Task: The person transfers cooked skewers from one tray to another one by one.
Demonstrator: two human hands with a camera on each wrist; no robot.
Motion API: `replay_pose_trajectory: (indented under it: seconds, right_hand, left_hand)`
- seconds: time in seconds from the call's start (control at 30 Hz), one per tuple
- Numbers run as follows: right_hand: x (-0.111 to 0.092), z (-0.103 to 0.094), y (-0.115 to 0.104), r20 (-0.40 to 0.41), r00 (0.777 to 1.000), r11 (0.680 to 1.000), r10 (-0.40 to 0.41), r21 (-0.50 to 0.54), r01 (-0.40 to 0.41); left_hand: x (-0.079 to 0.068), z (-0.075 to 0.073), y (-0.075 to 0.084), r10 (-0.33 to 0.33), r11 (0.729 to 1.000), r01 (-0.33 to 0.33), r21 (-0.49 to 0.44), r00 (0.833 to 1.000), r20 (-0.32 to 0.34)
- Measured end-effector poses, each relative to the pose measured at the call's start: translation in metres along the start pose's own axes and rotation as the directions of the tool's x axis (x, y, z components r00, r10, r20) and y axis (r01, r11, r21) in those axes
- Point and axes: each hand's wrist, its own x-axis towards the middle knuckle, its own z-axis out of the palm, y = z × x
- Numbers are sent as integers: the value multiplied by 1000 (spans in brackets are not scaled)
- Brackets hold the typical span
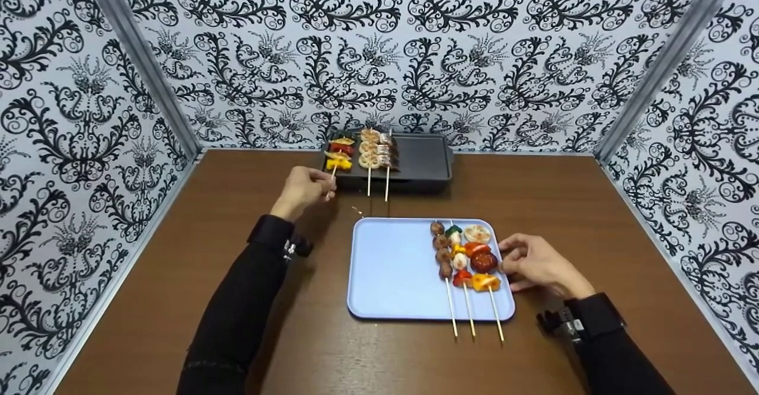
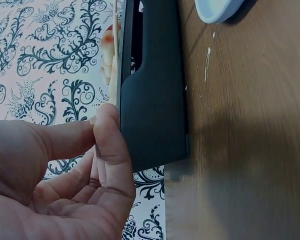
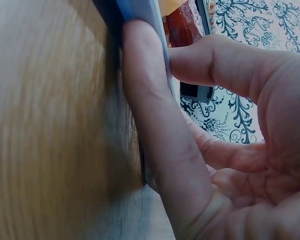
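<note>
- While the left hand (image 1: pixel 303 190) pinches a thin wooden stick (image 1: pixel 334 171), its skewer of chunky yellow and red pieces (image 1: pixel 338 163) sits at the left edge of the matte black grill (image 1: pixel 422 156).
- The right hand (image 1: pixel 538 263), thumb and forefinger nearly closed, grips the smooth, round-cornered blue tray (image 1: pixel 388 270) by its right rim.
- Three skewers (image 1: pixel 459 261) overhang the tray's front edge, one strung with brown balls (image 1: pixel 442 256).

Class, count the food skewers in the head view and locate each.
6. At the grill: the left skewer, pinched by the left hand; the middle skewer; the right skewer. On the right half of the tray: the brown-ball skewer and two multicoloured skewers.
</note>
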Motion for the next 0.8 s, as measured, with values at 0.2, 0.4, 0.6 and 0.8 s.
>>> replay_pose_trajectory:
  seconds: [0.2,0.4,0.6,0.8]
  right_hand:
    - [-1,-1,-1,17,1000,1000,-11,9,11]
    - [-1,1,-1,8,1000,1000,-2,11,2]
    - [-2,1,-2,6,1000,1000,-11,3,11]
    - [-2,0,-2,7,1000,1000,-21,-1,21]
  left_hand:
    - [-4,0,-2,21,1000,-21,-10,1000,-1]
    - [-9,-1,-1,21,1000,-21,6,1000,3]
    - [-16,0,2,26,1000,-26,-10,1000,8]
    - [-26,3,7,58,998,-58,-31,998,-2]
